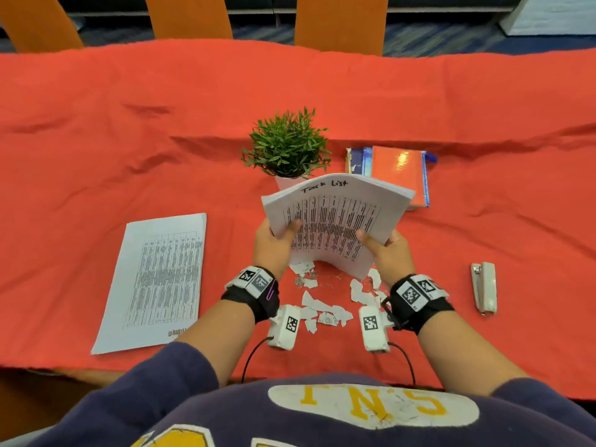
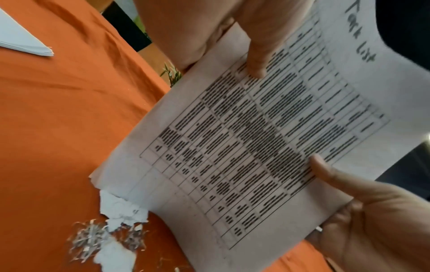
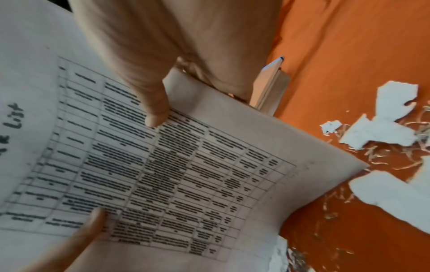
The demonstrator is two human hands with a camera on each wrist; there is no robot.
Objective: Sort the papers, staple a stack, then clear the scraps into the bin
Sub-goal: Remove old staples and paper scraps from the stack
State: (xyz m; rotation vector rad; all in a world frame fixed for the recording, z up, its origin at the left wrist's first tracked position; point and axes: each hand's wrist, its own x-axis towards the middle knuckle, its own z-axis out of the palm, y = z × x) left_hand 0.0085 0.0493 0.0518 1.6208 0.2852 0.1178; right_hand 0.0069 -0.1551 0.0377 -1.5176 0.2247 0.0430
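Both hands hold a thick stack of printed papers [image 1: 335, 221] headed "Task List" upright, its lower edge down near the red tablecloth. My left hand [image 1: 274, 243] grips the stack's left side with the thumb across the front sheet [image 2: 244, 147]. My right hand [image 1: 383, 250] grips the right side, thumb on the table print [image 3: 163, 174]. A second stack of printed sheets [image 1: 154, 282] lies flat at the left. Torn paper scraps [image 1: 322, 311] and loose staples [image 1: 301, 280] lie under and in front of the held stack. A white stapler [image 1: 483, 287] lies at the right.
A small potted plant [image 1: 287, 146] stands just behind the held stack. An orange notebook [image 1: 398, 171] on blue books lies behind at the right. Orange chairs [image 1: 338, 21] line the far edge of the table [image 1: 96, 124]. No bin is in view.
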